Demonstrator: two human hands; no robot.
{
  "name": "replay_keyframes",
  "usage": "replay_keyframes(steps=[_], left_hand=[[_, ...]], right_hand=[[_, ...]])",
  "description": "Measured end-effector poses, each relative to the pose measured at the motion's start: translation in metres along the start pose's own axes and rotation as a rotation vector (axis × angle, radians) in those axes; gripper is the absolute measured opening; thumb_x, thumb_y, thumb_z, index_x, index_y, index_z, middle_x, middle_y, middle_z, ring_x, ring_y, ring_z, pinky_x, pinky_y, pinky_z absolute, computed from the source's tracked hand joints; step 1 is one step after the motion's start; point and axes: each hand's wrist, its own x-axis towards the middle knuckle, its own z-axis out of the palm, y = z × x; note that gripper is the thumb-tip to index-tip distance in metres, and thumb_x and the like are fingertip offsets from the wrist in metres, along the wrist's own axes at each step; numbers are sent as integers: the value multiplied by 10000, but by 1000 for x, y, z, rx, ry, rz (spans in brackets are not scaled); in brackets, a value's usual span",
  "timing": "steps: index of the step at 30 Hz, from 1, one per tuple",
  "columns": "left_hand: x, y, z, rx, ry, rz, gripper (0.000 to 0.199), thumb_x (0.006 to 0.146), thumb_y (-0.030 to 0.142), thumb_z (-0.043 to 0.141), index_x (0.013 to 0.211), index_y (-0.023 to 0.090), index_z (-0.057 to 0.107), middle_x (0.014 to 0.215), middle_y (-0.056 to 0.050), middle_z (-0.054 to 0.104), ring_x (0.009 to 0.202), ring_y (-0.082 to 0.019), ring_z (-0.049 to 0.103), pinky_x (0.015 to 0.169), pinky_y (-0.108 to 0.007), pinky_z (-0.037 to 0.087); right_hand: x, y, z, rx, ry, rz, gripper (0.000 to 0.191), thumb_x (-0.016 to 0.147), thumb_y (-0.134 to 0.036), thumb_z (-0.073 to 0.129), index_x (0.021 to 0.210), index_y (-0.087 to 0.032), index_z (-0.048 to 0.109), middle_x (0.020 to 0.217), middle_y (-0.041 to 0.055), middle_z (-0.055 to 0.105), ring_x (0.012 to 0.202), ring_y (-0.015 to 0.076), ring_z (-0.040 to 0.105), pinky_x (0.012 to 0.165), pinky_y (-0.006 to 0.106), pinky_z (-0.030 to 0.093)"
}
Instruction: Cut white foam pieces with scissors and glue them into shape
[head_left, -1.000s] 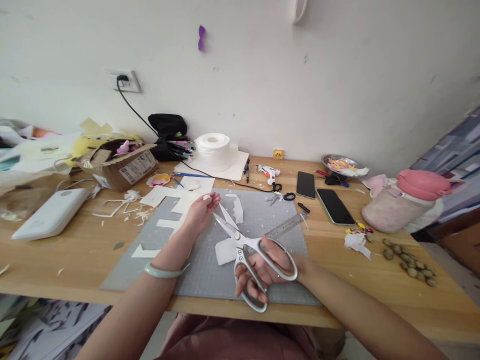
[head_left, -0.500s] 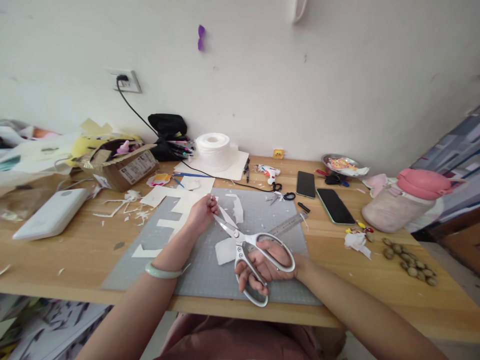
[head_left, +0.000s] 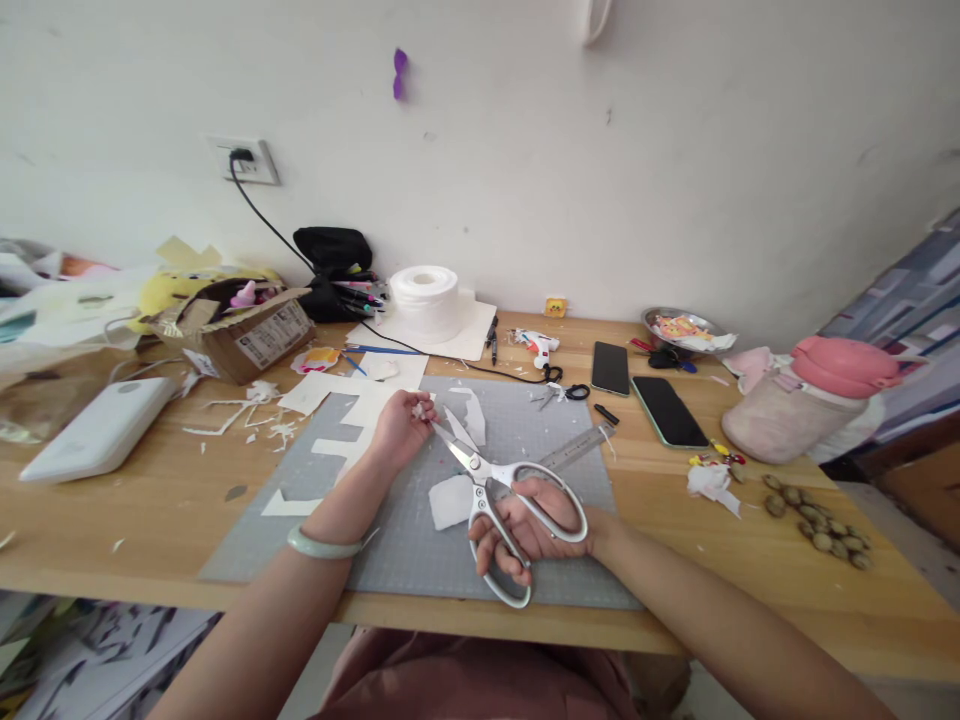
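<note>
My right hand (head_left: 529, 525) is wrapped through the handles of large silver scissors (head_left: 480, 478), whose blades are parted and point up and left. Just left of the blade tips, my left hand (head_left: 405, 425) is closed with its fingers curled around a tiny white scrap (head_left: 418, 410), probably paper. Beneath both hands lies a grey cutting mat (head_left: 555, 560). On the mat, a white rectangular piece (head_left: 450, 502) is partly behind the scissors, and a curved white paper offcut (head_left: 472, 415) lies beyond the blades. Cut white paper (head_left: 341, 447) lies near my left forearm.
A metal ruler (head_left: 574, 447) and small black-handled scissors (head_left: 576, 393) are at the mat's right. Two phones (head_left: 670, 412), a pink-lidded bottle (head_left: 795, 410) and a bead string (head_left: 825, 530) stand farther right. A paper roll (head_left: 424, 305), cardboard box (head_left: 247, 335) and white power bank (head_left: 97, 430) are leftward.
My left hand has turned slightly, and its fingers have loosened so the small white scrap shows. The scissors have shifted only a little, with their blades still apart.
</note>
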Motion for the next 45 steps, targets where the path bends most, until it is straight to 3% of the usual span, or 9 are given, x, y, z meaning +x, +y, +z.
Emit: replay_keyframes(steps=[5,18,26,33,39,45], left_hand=[[1,-1,0,11,1,51,345,851,199,409,508,179,374,429,49,323,363,-71,317,380,-182,309],[-1,-2,-3,41,-1,35,169,719,12,412,661,113,535,469,31,403,368,-65,355,400,-181,349],[5,-5,-7,65,-21,89,220,761,-41,426,834,98,581,603,-11,531,477,-73,488,460,-166,421],[-1,-1,-4,17,18,40,170,756,16,424,702,111,553,494,33,408,383,-67,366,415,-194,381],[-3,-3,0,29,-29,46,249,654,-80,387,696,81,572,527,11,442,429,-73,413,457,-184,417],[-1,-7,1,68,-33,83,231,765,-35,420,688,71,609,660,-56,579,570,-94,550,546,-174,468]], right_hand=[[-2,-1,1,-15,13,11,568,783,-586,328,1021,-89,462,922,182,600,582,143,507,647,357,418],[0,1,1,-7,9,21,538,750,-582,360,951,-98,477,930,194,601,730,197,572,671,367,444],[-1,-2,5,-42,-29,31,517,696,-567,427,909,-101,498,926,202,607,730,201,568,665,368,441],[-2,-4,8,-26,-14,4,418,676,-396,450,962,-95,492,962,187,616,563,127,517,611,320,431],[-2,-4,7,-3,5,0,418,672,-356,422,999,-102,482,950,170,618,569,123,507,601,299,419],[-2,-3,7,-17,21,-34,429,669,-359,424,1003,-96,488,951,174,616,582,129,503,567,282,410]])
